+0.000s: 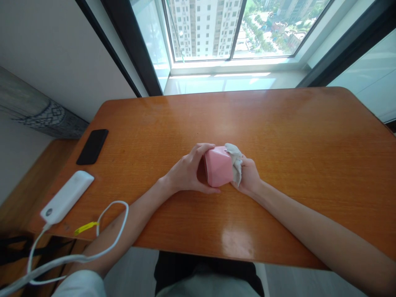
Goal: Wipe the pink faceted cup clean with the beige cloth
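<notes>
**A varnished wooden table (278, 123) with a phone and a power bank at its left end**
A black smartphone (92, 147) lies at a slant near the left edge, and a white power bank (67, 197) sits just nearer, also slanted. A white cable (127, 210) runs from the power bank, loops across the near left corner with a yellow tag (86, 227) on it, and drops over the edge.

Premises read as a high-rise apartment. A wooden table (247, 123) stands at a floor-length window (151, 41) (residential towers (204, 29) visible outside, seen from height).
</notes>
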A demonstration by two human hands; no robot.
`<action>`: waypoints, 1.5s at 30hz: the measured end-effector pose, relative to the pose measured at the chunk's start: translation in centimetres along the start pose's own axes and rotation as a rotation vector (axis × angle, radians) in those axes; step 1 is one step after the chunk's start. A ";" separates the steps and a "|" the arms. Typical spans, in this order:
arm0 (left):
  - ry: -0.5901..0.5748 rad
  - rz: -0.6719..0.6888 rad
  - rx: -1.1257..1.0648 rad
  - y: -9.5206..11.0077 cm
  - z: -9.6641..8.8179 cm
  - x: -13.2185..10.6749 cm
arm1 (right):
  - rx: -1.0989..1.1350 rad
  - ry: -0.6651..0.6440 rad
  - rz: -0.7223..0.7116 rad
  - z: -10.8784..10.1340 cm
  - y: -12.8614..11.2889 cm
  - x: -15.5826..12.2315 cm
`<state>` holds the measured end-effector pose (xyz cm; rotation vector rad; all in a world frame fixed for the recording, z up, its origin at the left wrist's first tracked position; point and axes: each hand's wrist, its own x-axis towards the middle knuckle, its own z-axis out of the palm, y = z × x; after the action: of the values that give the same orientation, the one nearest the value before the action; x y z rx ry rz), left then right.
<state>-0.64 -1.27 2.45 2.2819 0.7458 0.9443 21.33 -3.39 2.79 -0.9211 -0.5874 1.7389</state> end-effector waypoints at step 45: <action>0.084 0.292 0.248 -0.8 0.5 -0.3 | 0.010 -0.001 -0.019 -0.2 0.3 -0.1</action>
<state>-0.71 -1.08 1.49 2.6335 0.6024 1.1396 21.33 -3.61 2.53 -0.9052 -0.5861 1.7242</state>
